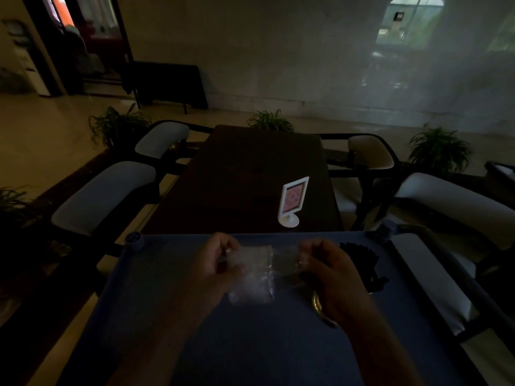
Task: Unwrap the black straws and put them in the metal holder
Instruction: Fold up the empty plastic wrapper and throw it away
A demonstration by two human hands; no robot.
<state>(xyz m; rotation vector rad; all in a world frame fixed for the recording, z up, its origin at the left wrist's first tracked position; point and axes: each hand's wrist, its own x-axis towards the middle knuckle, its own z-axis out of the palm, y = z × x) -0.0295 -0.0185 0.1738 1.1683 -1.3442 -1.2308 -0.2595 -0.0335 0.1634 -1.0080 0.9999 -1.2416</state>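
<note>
Dim light over the blue cloth-topped table [250,344], and on the near side the left hand [220,263] is curled tight, thumb and fingers pinching the left edge of a crinkled clear plastic wrapper [252,274] held just above the cloth. Across the middle, that wrapper stretches taut between both hands, and it looks like the tear-open step is on; whether a straw sits inside is too dark to tell. The right hand [331,277] is closed on the wrapper's other edge, a gold bangle [317,303] at the wrist. The smart play here, to my eye: pull apart steadily along one seam, pinches close to the tear, so the film splits cleanly. Further right, the dark heap of black straws [362,263] lies on the cloth, just beyond that hand. The metal holder I cannot make out anywhere.
</note>
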